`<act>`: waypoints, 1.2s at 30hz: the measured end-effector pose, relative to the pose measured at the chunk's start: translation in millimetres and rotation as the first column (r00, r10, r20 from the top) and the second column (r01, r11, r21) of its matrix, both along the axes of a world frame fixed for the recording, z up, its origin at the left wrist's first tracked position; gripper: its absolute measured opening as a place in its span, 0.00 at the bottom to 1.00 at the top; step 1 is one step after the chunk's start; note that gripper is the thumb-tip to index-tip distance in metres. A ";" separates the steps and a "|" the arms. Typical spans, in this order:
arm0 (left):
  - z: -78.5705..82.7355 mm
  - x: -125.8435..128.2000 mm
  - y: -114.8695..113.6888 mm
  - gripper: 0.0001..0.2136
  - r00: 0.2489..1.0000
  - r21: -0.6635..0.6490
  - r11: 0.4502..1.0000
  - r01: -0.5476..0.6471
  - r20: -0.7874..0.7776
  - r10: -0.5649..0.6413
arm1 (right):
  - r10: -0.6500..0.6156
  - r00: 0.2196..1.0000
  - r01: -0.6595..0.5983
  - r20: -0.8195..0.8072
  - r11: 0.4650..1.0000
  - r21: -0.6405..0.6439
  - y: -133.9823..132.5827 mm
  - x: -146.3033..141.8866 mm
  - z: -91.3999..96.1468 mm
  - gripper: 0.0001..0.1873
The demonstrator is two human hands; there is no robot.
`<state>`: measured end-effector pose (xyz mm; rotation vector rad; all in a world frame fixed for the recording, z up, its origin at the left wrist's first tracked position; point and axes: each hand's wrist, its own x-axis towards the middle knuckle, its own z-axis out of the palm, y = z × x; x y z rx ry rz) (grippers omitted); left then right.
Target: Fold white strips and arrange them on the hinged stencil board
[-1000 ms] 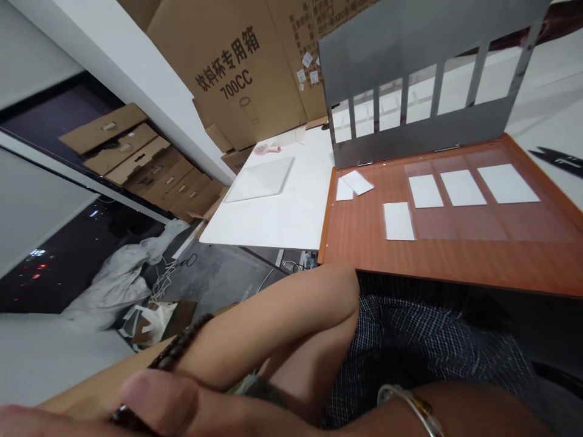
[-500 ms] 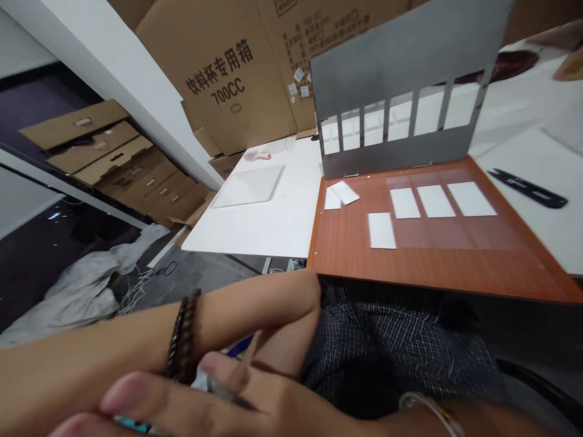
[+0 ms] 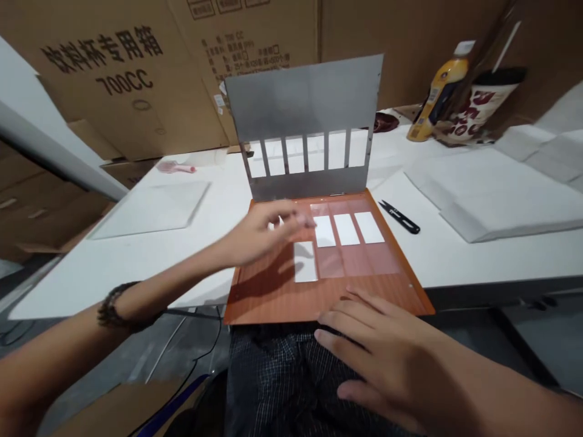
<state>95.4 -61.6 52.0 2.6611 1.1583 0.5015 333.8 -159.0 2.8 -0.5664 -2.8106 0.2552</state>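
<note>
An orange-brown wood-grain board [image 3: 273, 306] lies at the table's front edge, with a grey slotted panel [image 3: 310, 103] standing upright along its back. Three white cards [image 3: 348, 229] lie in a row on a clear sheet with strips; another white card [image 3: 304, 273] sits lower, at the sheet's left edge. My left hand [image 3: 264, 233] hovers over the board's left part, fingers loosely apart and a little blurred, with no object visible in them. It mostly hides the loose cards at the left. My right hand [image 3: 378, 340] is spread open by the board's front edge, holding nothing.
Black thread snips [image 3: 399, 217] lie right of the board, before a stack of white sheets [image 3: 496, 188]. A yellow bottle [image 3: 439, 91] and a lidded cup [image 3: 485, 106] stand behind. At left are a translucent sheet [image 3: 152, 209] and a pink brush [image 3: 177, 168]. Cardboard boxes [image 3: 113, 115] line the back.
My hands have come up from low at the left, where they were near each other. The left is now over the board, the right at its front edge. The view has swung right.
</note>
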 end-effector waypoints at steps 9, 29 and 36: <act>-54.8 -9.4 7.1 0.20 0.948 0.150 0.964 0.220 -0.267 -0.175 | -0.126 0.991 0.129 -0.036 0.983 0.130 39.8 14.6 -20.5 0.14; -38.4 -36.1 0.3 0.31 0.947 0.579 0.811 -0.091 -0.202 0.250 | -0.090 0.979 0.129 -0.185 0.969 0.209 66.2 18.7 -27.5 0.16; -41.3 -36.2 21.5 0.33 0.955 0.264 0.960 0.090 -0.295 -0.009 | -0.127 0.987 0.148 -0.098 0.956 0.251 67.6 14.8 -28.6 0.19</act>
